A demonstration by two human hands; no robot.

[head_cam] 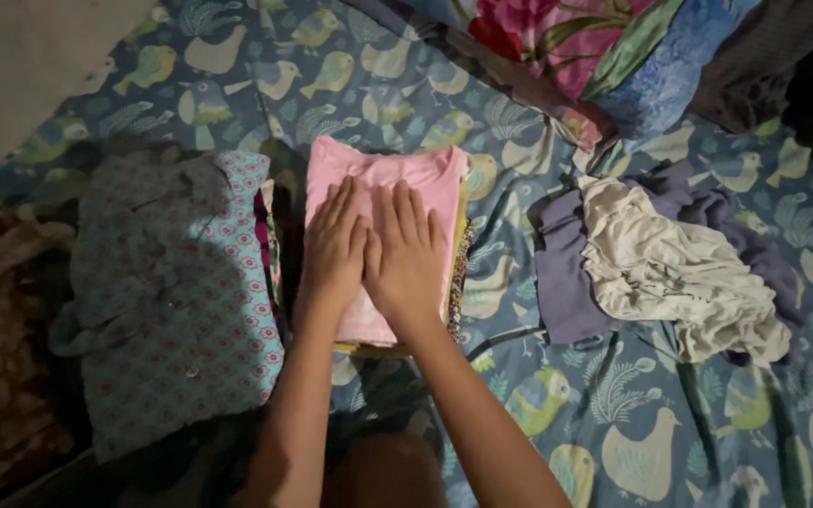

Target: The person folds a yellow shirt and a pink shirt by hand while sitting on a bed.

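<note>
Both flat and open: left hand [333,246], right hand [406,256], gripping nothing, pressing folded pink garment [383,179] atop small pile on bird-print bedsheet [632,442]. Better to press evenly, smoothing outward toward edges.

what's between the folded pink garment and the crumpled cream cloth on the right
In the head view, only bird-print bedsheet lies between the folded pink garment and the purple cloth that sits under the crumpled cream cloth.

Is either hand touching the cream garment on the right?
No: both the left hand and right hand lie flat on the pink folded garment, apart from the cream garment.
</note>
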